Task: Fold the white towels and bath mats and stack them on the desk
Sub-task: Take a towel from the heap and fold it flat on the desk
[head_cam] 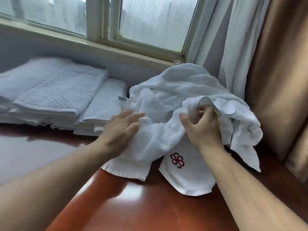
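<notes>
A heap of crumpled white towels (180,90) lies on the right part of the red-brown desk (141,202). One towel with a red flower emblem (177,160) hangs toward me at the heap's front. My right hand (202,129) pinches a towel edge, fingers curled round the cloth near the top of the heap. With its fingers straight, my left hand (120,129) rests flat against the heap's left side. Folded waffle-textured bath mats (61,95) and a smaller folded stack (105,105) sit at the back left of the desk.
A window with frosted panes (155,22) and its sill run along the wall behind the desk. White sheer curtain (233,47) and a brown curtain (280,72) hang at the right, close to the towel heap.
</notes>
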The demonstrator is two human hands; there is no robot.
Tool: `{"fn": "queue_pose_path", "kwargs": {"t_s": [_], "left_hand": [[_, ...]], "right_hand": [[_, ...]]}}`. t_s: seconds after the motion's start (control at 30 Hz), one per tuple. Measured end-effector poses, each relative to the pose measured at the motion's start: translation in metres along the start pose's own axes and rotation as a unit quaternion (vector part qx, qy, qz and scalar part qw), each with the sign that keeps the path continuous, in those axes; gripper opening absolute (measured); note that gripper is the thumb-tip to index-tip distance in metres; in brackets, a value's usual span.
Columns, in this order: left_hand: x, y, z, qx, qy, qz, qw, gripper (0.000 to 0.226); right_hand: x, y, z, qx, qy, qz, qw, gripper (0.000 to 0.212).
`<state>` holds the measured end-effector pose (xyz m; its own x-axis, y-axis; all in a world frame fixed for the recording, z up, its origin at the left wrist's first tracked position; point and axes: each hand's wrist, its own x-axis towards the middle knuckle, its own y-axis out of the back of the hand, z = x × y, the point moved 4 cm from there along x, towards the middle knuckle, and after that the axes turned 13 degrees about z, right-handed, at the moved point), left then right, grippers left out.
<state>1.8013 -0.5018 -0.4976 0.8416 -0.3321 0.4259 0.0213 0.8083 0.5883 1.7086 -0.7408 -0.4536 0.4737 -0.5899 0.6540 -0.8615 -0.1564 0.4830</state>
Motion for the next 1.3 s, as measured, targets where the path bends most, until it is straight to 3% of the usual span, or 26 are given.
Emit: {"fn": "queue_pose_path", "kwargs": {"t_s": [0.07,0.17,0.23,0.33,0.43,0.7,0.8,0.87,0.97,1.1,1.17,1.23,1.3], "left_hand": [[-0.006,-0.016,0.002,0.047,-0.038,-0.066,0.996,0.08],[-0.007,-0.036,-0.009,0.126,-0.06,-0.083,0.987,0.087],[-0.001,-0.046,-0.016,0.15,-0.068,-0.055,0.985,0.08],[0.01,-0.062,-0.023,0.164,-0.07,-0.013,0.984,0.071],[0.023,-0.076,-0.025,0.155,-0.065,0.022,0.986,0.064],[0.04,-0.094,-0.028,0.158,-0.054,0.082,0.982,0.06],[0.039,-0.093,-0.027,0.165,-0.05,0.08,0.982,0.061],[0.038,-0.091,-0.024,0.177,-0.041,0.058,0.982,0.061],[0.028,-0.08,-0.016,0.189,-0.049,0.014,0.981,0.053],[0.0,-0.038,-0.009,0.223,-0.101,-0.032,0.969,0.064],[-0.015,-0.004,-0.002,0.209,-0.128,-0.041,0.969,0.07],[-0.028,0.032,0.007,0.161,-0.13,-0.061,0.976,0.073],[-0.039,0.069,0.018,0.037,-0.065,-0.082,0.994,0.071]], "right_hand": [[0.0,-0.021,0.0,0.012,-0.035,-0.072,0.997,0.069],[-0.003,-0.053,0.001,-0.004,0.006,-0.133,0.991,0.037],[-0.007,-0.072,0.004,-0.033,0.044,-0.106,0.993,0.033],[-0.008,-0.089,0.015,-0.06,0.11,-0.005,0.992,0.057],[-0.002,-0.098,0.023,0.001,0.155,0.074,0.985,0.072],[0.018,-0.12,0.034,0.024,0.189,0.132,0.973,0.064],[0.024,-0.13,0.035,0.0,0.135,0.05,0.99,0.049],[0.034,-0.134,0.032,-0.032,0.06,-0.072,0.995,0.052],[0.036,-0.112,0.018,-0.078,-0.031,-0.254,0.964,0.061],[0.008,-0.064,-0.008,-0.068,-0.029,-0.285,0.956,0.048],[-0.01,-0.046,-0.019,-0.033,-0.073,-0.292,0.953,0.034],[-0.024,-0.027,-0.035,0.002,-0.103,-0.297,0.949,0.025],[-0.033,-0.008,-0.058,0.058,-0.106,-0.308,0.944,0.021]]}}
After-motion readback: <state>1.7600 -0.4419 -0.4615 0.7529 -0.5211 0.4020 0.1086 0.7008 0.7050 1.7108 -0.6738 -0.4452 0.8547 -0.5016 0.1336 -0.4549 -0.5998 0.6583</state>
